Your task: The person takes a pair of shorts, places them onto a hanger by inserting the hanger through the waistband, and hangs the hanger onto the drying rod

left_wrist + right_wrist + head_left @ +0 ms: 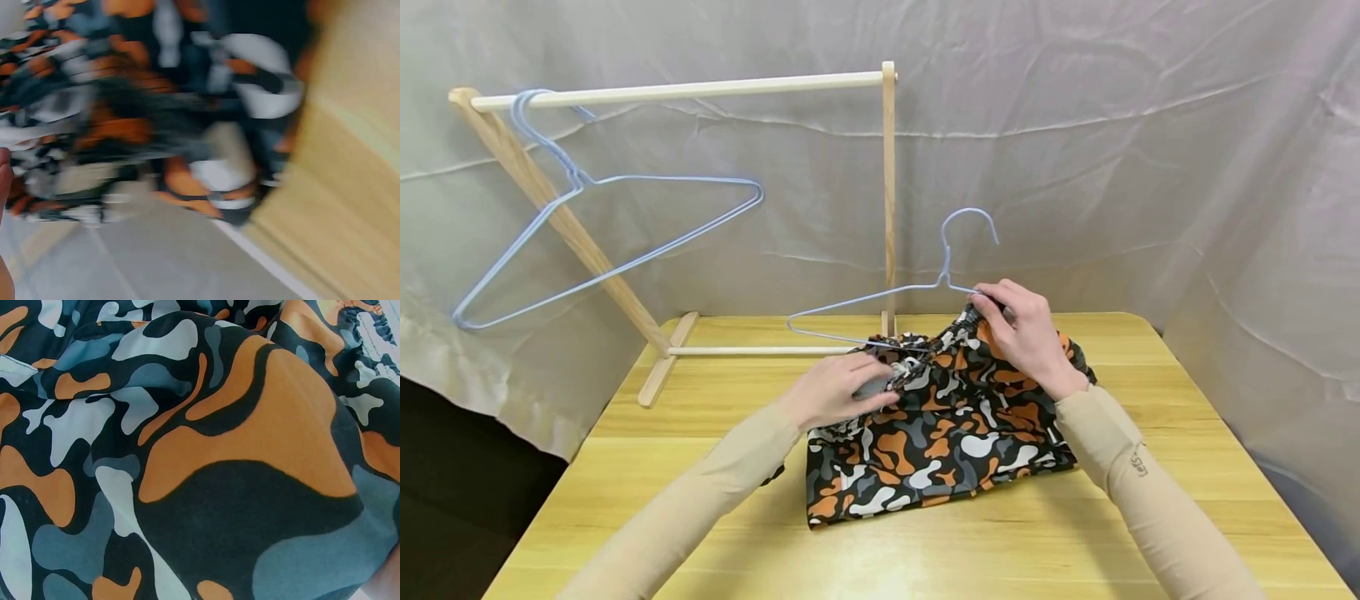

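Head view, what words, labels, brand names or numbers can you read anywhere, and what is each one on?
One small dark print on the beige right sleeve, near the forearm: too small and tilted to read for sure.
Camouflage garment in black, orange, grey and white: no readable text in any view.
Light blue wire hangers, wooden rack and wooden table: no writing visible.
Left wrist view: too blurred to read anything.

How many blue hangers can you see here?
2: one hanger hangs on the wooden rack, the other hanger sits partly inside the camouflage garment.
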